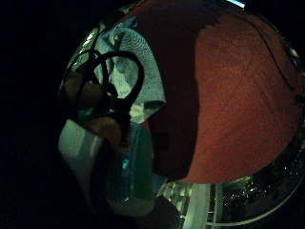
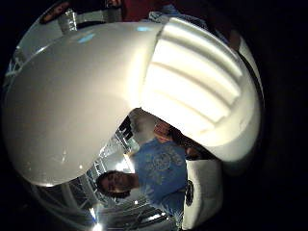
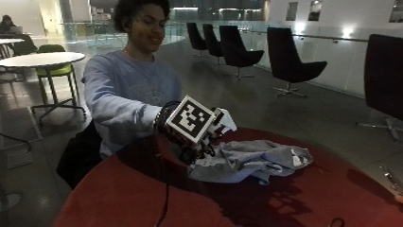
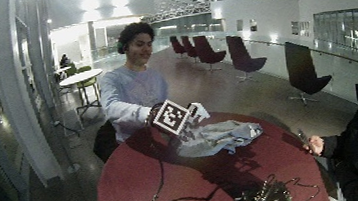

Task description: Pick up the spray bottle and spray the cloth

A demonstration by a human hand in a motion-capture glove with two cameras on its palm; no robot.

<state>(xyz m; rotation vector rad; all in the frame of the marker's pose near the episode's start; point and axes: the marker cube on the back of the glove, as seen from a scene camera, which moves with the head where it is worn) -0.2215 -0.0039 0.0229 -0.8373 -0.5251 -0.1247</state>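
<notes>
Right hand (image 3: 192,135) is up off the red table (image 3: 126,198), fingers curled round the bottle (image 3: 222,120) — white spray head pokes out past the hand in the outside view, and fills the thumb-side palm cam. Cloth (image 3: 252,161), grey and crumpled, lies on the table just below and beside the hand, on the side away from the person. Nozzle seems to face out over it — can't tell exact aim; prob. needs tipping down toward the cloth before squeezing.
</notes>
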